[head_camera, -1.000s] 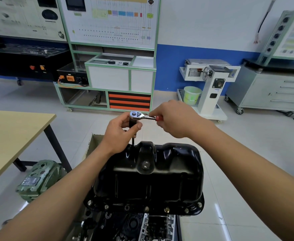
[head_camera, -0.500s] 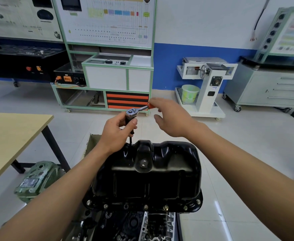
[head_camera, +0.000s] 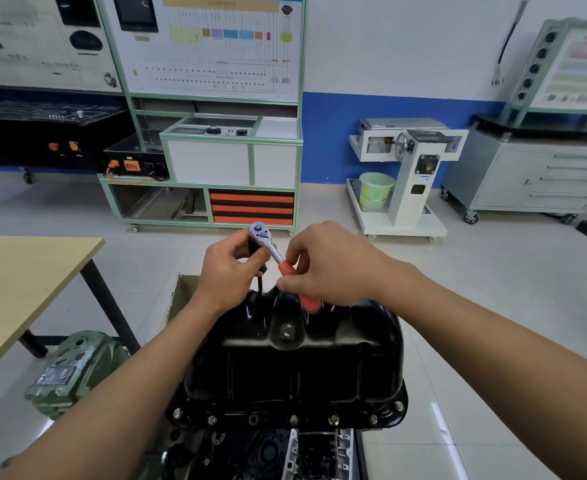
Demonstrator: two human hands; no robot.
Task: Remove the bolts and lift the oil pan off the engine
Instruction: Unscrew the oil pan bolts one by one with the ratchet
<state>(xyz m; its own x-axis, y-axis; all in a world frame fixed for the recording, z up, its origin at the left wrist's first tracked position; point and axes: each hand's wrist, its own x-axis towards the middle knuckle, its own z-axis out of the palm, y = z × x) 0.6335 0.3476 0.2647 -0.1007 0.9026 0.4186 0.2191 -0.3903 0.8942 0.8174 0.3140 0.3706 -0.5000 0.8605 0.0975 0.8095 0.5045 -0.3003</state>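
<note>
A glossy black oil pan (head_camera: pixel 295 362) sits on the engine (head_camera: pixel 285 455), with several bolts (head_camera: pixel 294 419) along its near flange. A chrome ratchet (head_camera: pixel 268 245) with an orange handle stands over the pan's far edge on a black extension that runs down behind the pan. My left hand (head_camera: pixel 228 271) grips the socket and extension just under the ratchet head. My right hand (head_camera: pixel 333 265) pinches the orange handle, which points toward me and to the right. The bolt under the extension is hidden.
A wooden table (head_camera: pixel 25 282) stands at the left, a green metal casting (head_camera: pixel 77 372) on the floor beside it. A cardboard box edge (head_camera: pixel 181 292) shows behind the pan. Training benches, a white stand and a grey drawer cabinet (head_camera: pixel 534 174) line the back wall.
The ratchet handle swung from pointing right to pointing toward me. My right hand let go of it half a second ago and now pinches it again. My left hand stayed on the socket.
</note>
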